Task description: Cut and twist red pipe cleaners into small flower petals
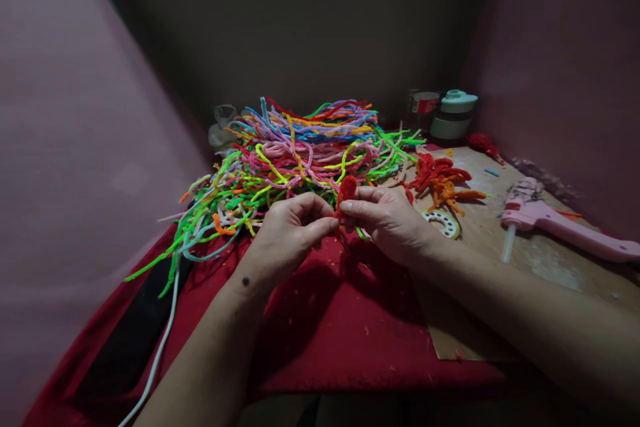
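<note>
A red pipe cleaner (347, 189), bent into a small fuzzy loop, stands up between my two hands. My left hand (300, 223) pinches its lower end between thumb and forefinger. On the other side, my right hand (387, 217) grips the base of the loop with thumb and fingertips. Both hands are above the red cloth (320, 327). Right behind them lies a big heap of pipe cleaners (310, 153) in many colours. Close to my right wrist are a bundle of red and orange bent pieces (440, 180) and a white ring with holes (443, 222).
A pink glue gun (565, 220) lies on a brown board (540, 273) at the right. Behind it stand a mint-lidded container (454, 113) and a clear jar with a red label (423, 110). A white cord (167, 333) runs down the left over a dark flat strip (125, 333).
</note>
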Tool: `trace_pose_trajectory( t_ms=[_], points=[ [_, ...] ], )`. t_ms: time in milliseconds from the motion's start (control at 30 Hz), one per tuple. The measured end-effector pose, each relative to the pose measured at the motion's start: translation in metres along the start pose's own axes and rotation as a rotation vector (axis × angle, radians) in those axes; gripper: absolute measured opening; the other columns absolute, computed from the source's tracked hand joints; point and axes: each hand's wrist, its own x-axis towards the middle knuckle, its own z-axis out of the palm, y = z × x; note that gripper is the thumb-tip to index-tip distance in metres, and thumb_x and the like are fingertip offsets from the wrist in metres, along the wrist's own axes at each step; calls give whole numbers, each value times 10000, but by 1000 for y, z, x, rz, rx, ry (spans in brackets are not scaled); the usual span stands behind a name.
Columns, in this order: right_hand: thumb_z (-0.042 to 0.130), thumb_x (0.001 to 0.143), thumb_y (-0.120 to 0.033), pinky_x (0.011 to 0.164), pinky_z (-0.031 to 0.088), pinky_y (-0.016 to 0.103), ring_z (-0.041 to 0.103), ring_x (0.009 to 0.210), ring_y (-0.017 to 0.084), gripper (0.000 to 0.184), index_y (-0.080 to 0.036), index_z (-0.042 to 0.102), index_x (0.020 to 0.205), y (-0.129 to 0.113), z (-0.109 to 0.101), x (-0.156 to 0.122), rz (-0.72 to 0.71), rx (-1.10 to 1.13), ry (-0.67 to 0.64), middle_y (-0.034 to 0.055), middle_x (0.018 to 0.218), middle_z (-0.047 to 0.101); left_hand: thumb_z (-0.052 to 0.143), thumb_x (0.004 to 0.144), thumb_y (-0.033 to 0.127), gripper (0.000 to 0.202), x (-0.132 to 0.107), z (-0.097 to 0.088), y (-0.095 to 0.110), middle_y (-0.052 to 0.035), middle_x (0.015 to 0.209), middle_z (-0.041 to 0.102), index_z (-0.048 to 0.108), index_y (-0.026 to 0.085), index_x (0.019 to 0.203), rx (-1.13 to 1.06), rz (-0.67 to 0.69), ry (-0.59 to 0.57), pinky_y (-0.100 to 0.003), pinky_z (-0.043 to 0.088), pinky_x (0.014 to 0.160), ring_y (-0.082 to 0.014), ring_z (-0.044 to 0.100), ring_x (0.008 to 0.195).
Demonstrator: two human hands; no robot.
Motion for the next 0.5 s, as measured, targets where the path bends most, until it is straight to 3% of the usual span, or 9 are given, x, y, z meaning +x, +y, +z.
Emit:
trace_pose_trajectory(
  t_ms=[333,500],
  points=[
    [673,639,-222,539,386,233,492,519,80,115,-131,606,659,-3,4,-2,25,22,0,-10,586,575,605,743,293,150,1,-6,1,32,555,524,574,147,727,-62,-50,-71,-179,303,425,-59,422,446],
    [660,641,-218,519,377,229,480,494,73,108,-132,597,629,-2,2,-1,33,-23,5,-14,562,563,576,770,289,136,2,-3,-3,35,585,525,559,157,741,7,29,-49,-181,334,459,-63,438,476]
  ],
)
